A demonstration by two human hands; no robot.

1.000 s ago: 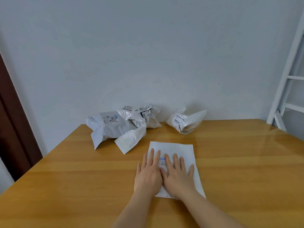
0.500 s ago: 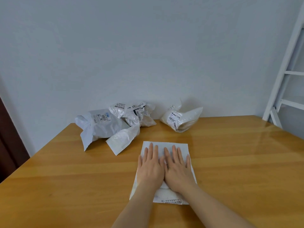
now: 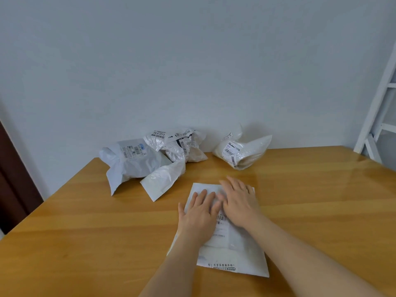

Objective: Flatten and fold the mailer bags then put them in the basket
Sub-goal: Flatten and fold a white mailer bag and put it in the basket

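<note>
A white mailer bag (image 3: 233,251) lies flat on the wooden table (image 3: 85,232) in front of me, printed label facing up. My left hand (image 3: 199,213) presses on its left half with straight fingers. My right hand (image 3: 239,200) lies flat on its far right part, fingers spread and reaching toward the bag's far edge. Crumpled mailers wait at the back by the wall: a grey one (image 3: 132,161), a white strip-shaped one (image 3: 165,179), a crinkled silver one (image 3: 182,144) and a cream one (image 3: 242,151). No basket is in view.
A pale wall rises behind the table. A white ladder-like frame (image 3: 377,112) stands at the right edge. A dark brown door edge (image 3: 12,185) shows at the left. Bare tabletop extends to both sides of the flat bag.
Both hands have slid forward over the flat bag; the right hand now sits farther up than the left. More of the bag's near part shows.
</note>
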